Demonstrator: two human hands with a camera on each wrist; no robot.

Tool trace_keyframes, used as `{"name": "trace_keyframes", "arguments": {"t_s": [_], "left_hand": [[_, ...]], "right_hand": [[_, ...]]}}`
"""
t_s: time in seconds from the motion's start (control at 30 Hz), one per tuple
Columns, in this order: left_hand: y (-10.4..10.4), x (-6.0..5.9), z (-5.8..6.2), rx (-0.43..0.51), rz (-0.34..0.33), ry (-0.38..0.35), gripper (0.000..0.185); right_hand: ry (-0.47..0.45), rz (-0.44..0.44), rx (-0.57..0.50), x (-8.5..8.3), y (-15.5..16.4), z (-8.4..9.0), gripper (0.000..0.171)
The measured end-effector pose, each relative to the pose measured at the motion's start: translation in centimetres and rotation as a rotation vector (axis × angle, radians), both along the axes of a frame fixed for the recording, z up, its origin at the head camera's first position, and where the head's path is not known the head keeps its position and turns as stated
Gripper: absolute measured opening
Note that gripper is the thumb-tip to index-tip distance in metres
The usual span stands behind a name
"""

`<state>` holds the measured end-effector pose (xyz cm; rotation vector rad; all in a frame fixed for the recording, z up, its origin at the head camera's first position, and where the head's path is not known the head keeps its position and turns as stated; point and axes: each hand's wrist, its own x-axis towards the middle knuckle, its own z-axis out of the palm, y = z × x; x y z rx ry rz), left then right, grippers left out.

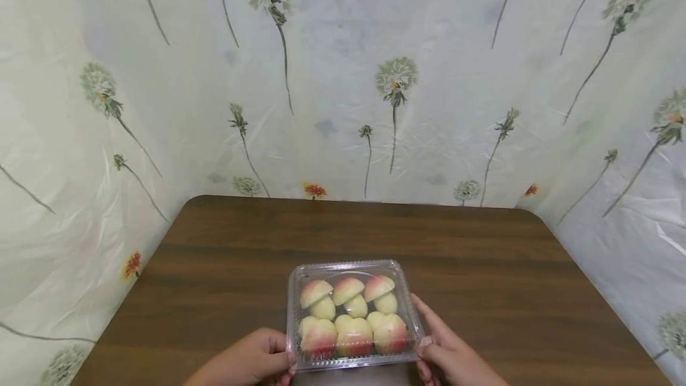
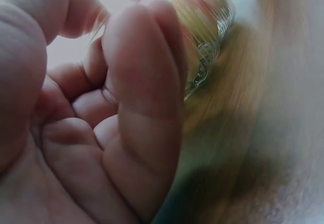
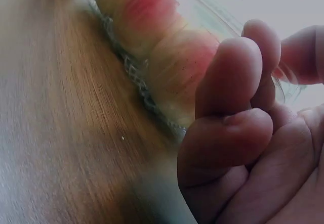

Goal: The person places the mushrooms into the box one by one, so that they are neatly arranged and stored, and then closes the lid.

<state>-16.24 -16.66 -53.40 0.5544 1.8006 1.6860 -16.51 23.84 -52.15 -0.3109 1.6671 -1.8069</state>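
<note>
A clear box (image 1: 354, 314) of pink-and-cream buns (image 1: 348, 314) sits on the brown table (image 1: 482, 267), near its front edge. The left hand (image 1: 252, 362) grips the box's near left corner, fingers curled round the rim (the left wrist view shows them bent close against the ribbed plastic). The right hand (image 1: 447, 353) holds the right side, thumb on the near corner, fingers along the wall. A flowered sheet (image 1: 343, 76) hangs behind.

A dark wooden table (image 1: 482, 267) is filling the foreground, rounded corners showing. Pale plastic sheeting (image 1: 332, 76), printed with dandelions and small red flowers, is wrapping around three sides, catching soft light.
</note>
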Motion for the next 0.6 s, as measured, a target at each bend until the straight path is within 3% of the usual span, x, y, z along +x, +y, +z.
{"name": "trace_keyframes", "arguments": {"t_s": [0.27,0.6], "left_hand": [[0.26,-0.24,0.08,0.018,-0.034,0.019,0.035],[0.18,-0.43,-0.46,-0.007,-0.009,0.007,0.034]], "right_hand": [[-0.079,0.064,-0.091,-0.07,0.85,-0.3,0.089],[-0.03,0.101,-0.108,-0.46,0.98,-0.62,0.09]]}}
